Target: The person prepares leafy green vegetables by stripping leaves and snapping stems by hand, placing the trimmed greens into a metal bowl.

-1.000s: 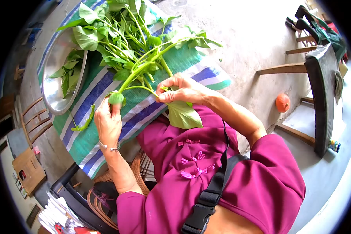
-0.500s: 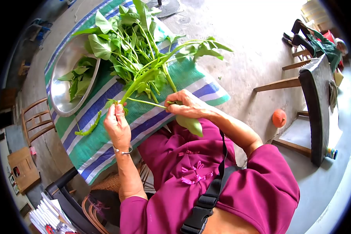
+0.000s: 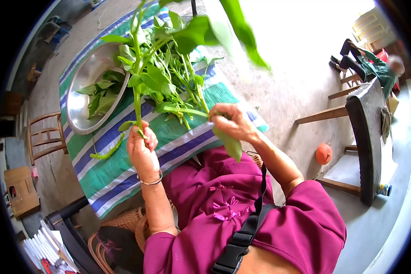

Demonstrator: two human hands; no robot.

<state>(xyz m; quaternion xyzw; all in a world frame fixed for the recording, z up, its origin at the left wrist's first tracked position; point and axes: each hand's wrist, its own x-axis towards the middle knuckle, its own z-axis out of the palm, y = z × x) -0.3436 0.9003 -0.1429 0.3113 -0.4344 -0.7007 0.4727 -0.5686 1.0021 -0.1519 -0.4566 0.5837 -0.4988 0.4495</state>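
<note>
My left hand (image 3: 142, 148) pinches the lower end of a thick leafy green stem (image 3: 137, 98), which stands upright with its blurred top leaves reaching out of view. My right hand (image 3: 233, 122) is closed on a picked leaf (image 3: 228, 145) that hangs below the fingers; its stalk is partly hidden. Behind both hands, a heap of leafy greens (image 3: 187, 73) lies on a striped woven sheet (image 3: 123, 180). To the left, a metal bowl (image 3: 75, 121) holds several loose leaves (image 3: 106, 93). A bent green stem piece (image 3: 108, 153) rests on the sheet nearer me.
A wooden chair (image 3: 45, 137) stands at left. On the right are a dark-backed chair (image 3: 363, 141) and a round orange object (image 3: 324, 154) on the floor. A seated person (image 3: 376, 71) is farther off. White papers (image 3: 45, 249) lie at lower left.
My left hand has swung the leafy stem from leaning right to upright. My right hand has moved slightly right and up with a leaf, and the stalk between the hands no longer shows.
</note>
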